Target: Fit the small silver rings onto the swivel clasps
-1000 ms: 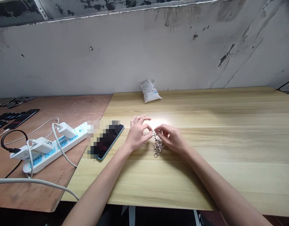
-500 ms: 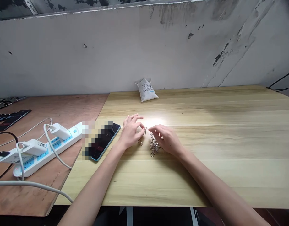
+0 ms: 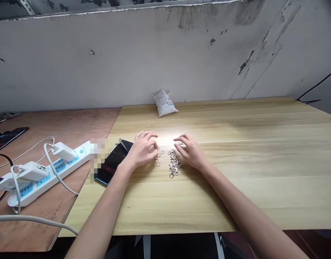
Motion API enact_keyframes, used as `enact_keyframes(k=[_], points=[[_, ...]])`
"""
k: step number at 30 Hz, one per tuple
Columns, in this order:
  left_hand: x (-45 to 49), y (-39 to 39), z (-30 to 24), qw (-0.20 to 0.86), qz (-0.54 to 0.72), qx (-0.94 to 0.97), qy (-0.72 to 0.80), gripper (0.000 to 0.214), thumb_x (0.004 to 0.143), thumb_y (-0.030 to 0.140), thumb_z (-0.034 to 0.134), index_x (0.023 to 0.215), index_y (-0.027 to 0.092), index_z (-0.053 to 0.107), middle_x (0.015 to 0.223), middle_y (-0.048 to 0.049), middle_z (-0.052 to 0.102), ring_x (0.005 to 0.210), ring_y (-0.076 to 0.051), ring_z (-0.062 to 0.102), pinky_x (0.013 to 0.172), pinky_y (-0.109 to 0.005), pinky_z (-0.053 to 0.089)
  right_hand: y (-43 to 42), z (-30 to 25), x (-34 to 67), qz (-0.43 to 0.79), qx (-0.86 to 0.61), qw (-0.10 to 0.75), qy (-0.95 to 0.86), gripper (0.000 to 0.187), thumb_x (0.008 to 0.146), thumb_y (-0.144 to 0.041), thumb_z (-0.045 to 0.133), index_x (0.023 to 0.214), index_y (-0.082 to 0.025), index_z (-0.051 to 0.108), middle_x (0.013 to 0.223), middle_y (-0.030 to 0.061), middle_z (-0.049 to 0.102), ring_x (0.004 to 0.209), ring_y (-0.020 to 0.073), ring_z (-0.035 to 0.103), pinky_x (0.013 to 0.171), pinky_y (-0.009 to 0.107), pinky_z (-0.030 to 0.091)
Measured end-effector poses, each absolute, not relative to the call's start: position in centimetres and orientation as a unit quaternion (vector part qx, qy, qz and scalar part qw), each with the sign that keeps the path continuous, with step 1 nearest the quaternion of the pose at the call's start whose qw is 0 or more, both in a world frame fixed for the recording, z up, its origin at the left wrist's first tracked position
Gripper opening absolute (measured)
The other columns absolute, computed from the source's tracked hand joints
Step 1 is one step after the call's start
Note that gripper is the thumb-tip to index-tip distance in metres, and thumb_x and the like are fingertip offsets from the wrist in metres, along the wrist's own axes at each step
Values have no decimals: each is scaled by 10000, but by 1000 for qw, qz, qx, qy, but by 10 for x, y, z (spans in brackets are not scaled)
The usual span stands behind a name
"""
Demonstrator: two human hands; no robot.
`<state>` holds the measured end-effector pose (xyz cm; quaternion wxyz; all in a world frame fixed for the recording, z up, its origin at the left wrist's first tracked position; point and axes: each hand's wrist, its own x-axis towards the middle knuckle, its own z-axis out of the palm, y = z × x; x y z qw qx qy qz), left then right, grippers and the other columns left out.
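Grip: left hand (image 3: 142, 151) loosely spread, empty by all signs, over small silver metal rings (image 3: 157, 159) left of a heap of silver lobster clasps (image 3: 173, 163) on the pale wooden counter (image 3: 235, 201); right hand (image 3: 191, 153) right of the heap, fingertips at a small silver piece (image 3: 179, 144), pinch impossible to tell.

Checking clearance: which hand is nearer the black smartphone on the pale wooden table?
Left. The left hand sits at the black smartphone's right edge; the right hand is farther right, past the metal rings and metal clasps.
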<state>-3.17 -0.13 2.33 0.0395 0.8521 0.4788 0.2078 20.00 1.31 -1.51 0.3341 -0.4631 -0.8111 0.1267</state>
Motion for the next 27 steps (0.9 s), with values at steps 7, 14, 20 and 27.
enact_keyframes(k=[7,14,20,27], points=[[-48,-19,16,87,191,855,474,84,815,213,560,848,213,638,1185,-60,640,1207,-260,534,1079,-474,376,8,-25,194,136,-432,216,-865,554,973,-549,359,1416,-224,437,1464,130,452,1382,277,370,1125,509,302],[-40,-39,-14,113,203,835,499,573,914,427,527,1433,237,376,1525,-116,380,1422,-248,343,1177,-459,275,-38,-23,190,100,-387,180,-899,633,966,-566,354,1476,-192,364,1558,141,310,1460,274,239,1181,512,250],[-22,-24,-20,118,143,862,471,488,997,390,324,1458,236,371,1558,-74,333,1467,-178,248,1227,-425,144,-53,-26,189,80,-365,142,-917,587,1016,-434,252,1523,-139,264,1580,120,249,1480,235,168,1212,464,200],[-18,-3,-26,121,172,858,470,453,1001,310,300,1421,199,427,1534,-84,377,1450,-172,290,1218,-409,201,-6,-35,187,66,-402,170,-898,505,1021,-350,260,1482,-166,353,1553,119,330,1459,248,249,1183,475,252]])
